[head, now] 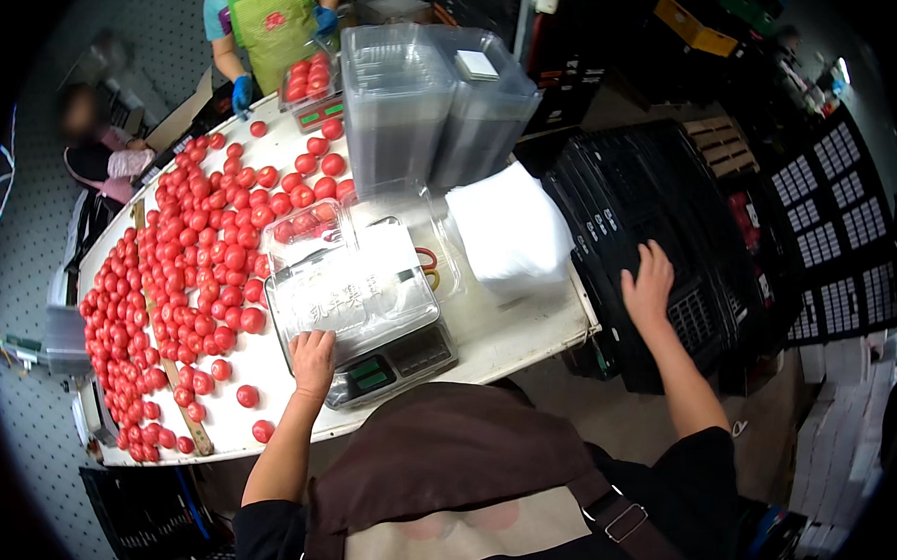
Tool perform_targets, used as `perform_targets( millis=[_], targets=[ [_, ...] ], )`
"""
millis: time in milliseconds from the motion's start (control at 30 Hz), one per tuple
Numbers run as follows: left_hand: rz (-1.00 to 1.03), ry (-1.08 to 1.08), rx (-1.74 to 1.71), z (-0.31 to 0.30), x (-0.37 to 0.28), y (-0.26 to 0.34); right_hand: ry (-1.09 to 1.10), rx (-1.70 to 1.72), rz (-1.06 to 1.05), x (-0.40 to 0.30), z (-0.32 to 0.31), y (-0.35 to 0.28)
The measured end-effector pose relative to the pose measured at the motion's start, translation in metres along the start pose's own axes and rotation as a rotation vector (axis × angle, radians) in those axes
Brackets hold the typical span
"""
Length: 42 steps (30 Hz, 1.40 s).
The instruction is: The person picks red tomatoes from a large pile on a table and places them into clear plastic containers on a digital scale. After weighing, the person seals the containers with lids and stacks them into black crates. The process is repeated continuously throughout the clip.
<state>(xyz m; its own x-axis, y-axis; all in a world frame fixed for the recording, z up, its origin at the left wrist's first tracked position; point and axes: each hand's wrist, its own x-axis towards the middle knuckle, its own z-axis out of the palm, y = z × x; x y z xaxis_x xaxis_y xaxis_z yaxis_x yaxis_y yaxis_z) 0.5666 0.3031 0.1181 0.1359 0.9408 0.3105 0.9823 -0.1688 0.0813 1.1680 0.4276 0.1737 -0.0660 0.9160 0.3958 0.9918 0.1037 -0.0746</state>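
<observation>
My left hand (314, 362) has its fingers curled over the near left edge of a clear plastic clamshell container (352, 303). The container rests on a digital scale (421, 350), its lid flap raised at the far side; its contents look pale and no tomatoes show in its near part. My right hand (648, 280) is off to the right with fingers apart, over a stack of black plastic crates (625, 197), seemingly touching it. Between my hands lie a stack of white sheets (510, 228) and scissors (427, 270) with red and yellow handles, partly hidden.
Many loose tomatoes (207, 245) cover the left of the white table (511, 333), with a wooden strip (171, 382) among them. Tall stacks of clear containers (396, 117) stand at the back. Across the table, a gloved co-worker (273, 36) stands by a filled container (308, 80) on another scale.
</observation>
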Motion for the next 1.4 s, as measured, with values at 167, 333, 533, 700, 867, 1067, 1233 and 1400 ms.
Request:
perform_targets(
  millis=[167, 333, 533, 700, 867, 1067, 1233, 1400],
  targets=[
    [-0.040, -0.044, 0.027, -0.012, 0.005, 0.003, -0.264, 0.589, -0.136, 0.071, 0.060, -0.111],
    [-0.157, -0.033, 0.005, -0.029, 0.004, 0.026, -0.145, 0.301, -0.503, 0.093, 0.136, -0.147],
    [-0.291, 0.053, -0.016, -0.028, -0.010, 0.040, -0.266, 0.515, -0.458, 0.117, 0.146, -0.136],
    [-0.350, 0.065, -0.065, -0.026, -0.008, 0.035, -0.201, 0.687, -0.402, 0.135, 0.112, -0.147],
    [-0.325, 0.026, -0.085, -0.023, -0.015, 0.024, -0.230, 0.910, -0.419, 0.130, 0.071, -0.239],
    [-0.222, 0.013, -0.156, -0.023, -0.021, 0.012, -0.104, 0.921, -0.583, 0.095, 0.074, -0.414],
    [-0.123, 0.063, -0.241, -0.033, -0.032, -0.003, -0.129, 0.680, -0.623, 0.053, 0.126, -0.516],
    [-0.008, 0.145, -0.311, -0.048, -0.027, -0.016, -0.329, 0.493, -0.626, 0.036, 0.135, -0.536]
  ],
)
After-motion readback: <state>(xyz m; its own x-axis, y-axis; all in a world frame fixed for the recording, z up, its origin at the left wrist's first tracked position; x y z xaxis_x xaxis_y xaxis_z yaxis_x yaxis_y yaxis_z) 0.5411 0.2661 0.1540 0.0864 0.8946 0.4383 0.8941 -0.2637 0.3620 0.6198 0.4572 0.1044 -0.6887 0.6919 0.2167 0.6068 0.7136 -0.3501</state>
